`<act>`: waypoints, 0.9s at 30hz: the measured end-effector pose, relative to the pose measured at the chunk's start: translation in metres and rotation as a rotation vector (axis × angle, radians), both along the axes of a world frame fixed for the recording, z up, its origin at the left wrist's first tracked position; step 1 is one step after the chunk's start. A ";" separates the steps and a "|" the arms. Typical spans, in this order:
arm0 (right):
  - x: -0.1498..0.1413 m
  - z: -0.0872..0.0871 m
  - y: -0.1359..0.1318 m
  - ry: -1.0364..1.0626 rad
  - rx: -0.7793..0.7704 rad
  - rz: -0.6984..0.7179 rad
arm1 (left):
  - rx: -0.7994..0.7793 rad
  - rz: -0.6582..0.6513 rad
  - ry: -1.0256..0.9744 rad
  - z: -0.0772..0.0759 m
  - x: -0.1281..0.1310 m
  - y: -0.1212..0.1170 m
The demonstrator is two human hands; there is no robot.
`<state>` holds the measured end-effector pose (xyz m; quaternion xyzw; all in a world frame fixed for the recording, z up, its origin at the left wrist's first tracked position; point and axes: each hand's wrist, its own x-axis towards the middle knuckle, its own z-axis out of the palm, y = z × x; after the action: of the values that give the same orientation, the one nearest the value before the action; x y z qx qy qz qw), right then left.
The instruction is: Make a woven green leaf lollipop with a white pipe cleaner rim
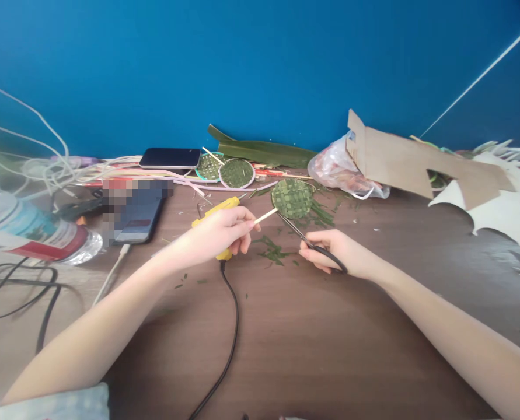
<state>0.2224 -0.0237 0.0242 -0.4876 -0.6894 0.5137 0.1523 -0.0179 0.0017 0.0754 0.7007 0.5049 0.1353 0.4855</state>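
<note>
Head view: my left hand [229, 230] pinches the stick [266, 217] of a woven-leaf fan [292, 198], ahead and between; right hand [347, 249], apart, grips scissors [311, 244]. If the stick wobbles, I could nick the fan.

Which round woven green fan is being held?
The rightmost fan, its pale stick in the left hand; the teal-rimmed fan and lilac-rimmed fan lie farther back.

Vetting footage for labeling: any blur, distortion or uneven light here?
Head view: woven disc and scissors fairly clear near mid-frame; bottle at left edge hazy and stretched; pixelated patch over part of the nearer phone; wall darker toward the upper right corner.
</note>
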 end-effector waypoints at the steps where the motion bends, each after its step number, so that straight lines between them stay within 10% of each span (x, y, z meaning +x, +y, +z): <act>1: 0.000 0.000 0.000 0.005 0.001 0.001 | -0.001 -0.003 -0.002 0.000 0.001 0.000; 27: 0.000 -0.001 0.001 0.025 -0.014 -0.007 | 0.032 0.106 -0.087 -0.008 0.000 0.002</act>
<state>0.2229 -0.0231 0.0232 -0.4847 -0.6821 0.5240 0.1591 -0.0179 0.0040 0.0679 0.6740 0.5177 0.1992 0.4879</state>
